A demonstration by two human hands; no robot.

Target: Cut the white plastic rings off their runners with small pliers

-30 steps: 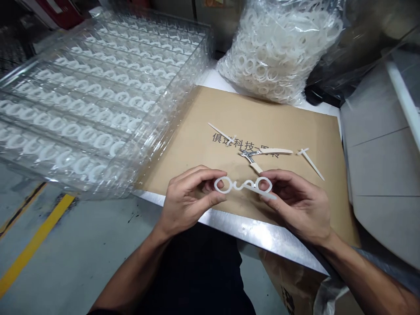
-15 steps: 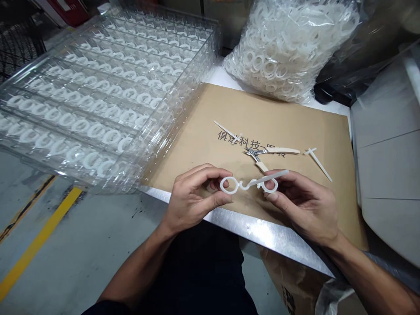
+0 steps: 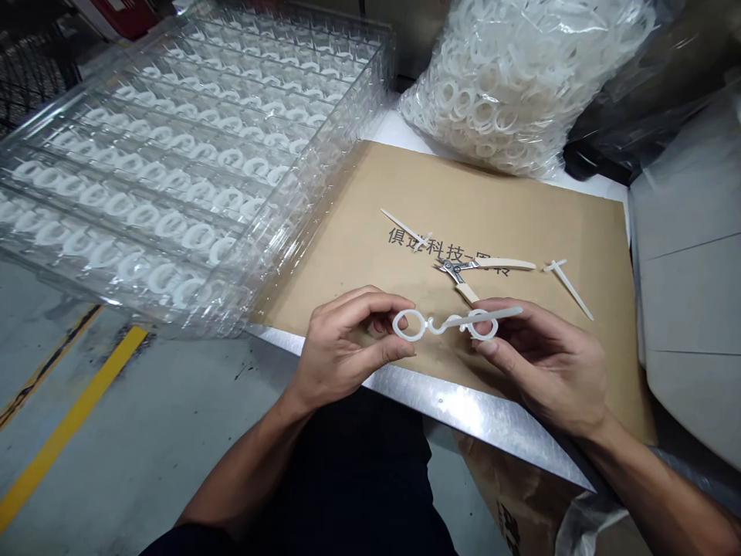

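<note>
Head: bag (image 3: 547, 158) of rings (image 3: 521, 85) beyond hands (image 3: 339, 351) (image 3: 559, 374)

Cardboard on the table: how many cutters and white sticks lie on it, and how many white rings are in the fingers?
Cutters: 1
White sticks on the cardboard: 2 (one, another)
White rings: 2 (left hand, right hand, one each)
Total: 5

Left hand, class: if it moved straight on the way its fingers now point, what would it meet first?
Beyond the white two-ring piece it holds, the left hand would probably meet the right hand, which holds the other end; exact depth is unclear.
</note>
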